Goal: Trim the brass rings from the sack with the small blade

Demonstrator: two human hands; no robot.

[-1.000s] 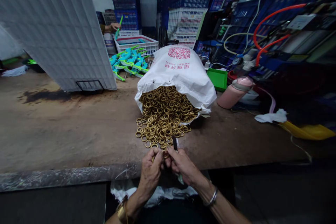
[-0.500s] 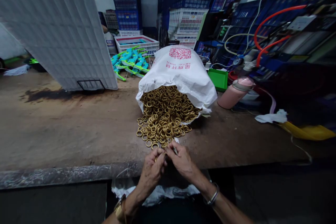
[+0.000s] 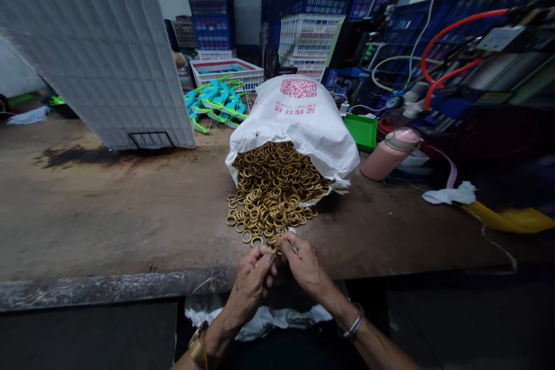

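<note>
Many gold-coloured rings [image 3: 273, 208] spill from the mouth of a white woven sack [image 3: 303, 115] onto the workbench. At the near edge of this pile, my two hands almost meet. My left hand [image 3: 252, 278] is closed in a pinch, with a gold-coloured ring [image 3: 274, 250] at its fingertips, partly hidden. My right hand [image 3: 306, 266] is closed too, its fingertips beside that ring. A thin, light metal tool [image 3: 294, 247] pokes out between its thumb and fingers; most of it is covered.
A tall pale ribbed panel [image 3: 113, 58] stands on the workbench [image 3: 108, 214] at left. Turquoise and green plastic parts [image 3: 219, 101] lie behind the sack. On the right are a pink bottle [image 3: 388, 156], a green tray [image 3: 361, 131] and a machine with red hoses [image 3: 433, 46].
My right fingertips have drawn slightly away from my left ones, and a ring now shows between them. The sack and the pile are unchanged.
</note>
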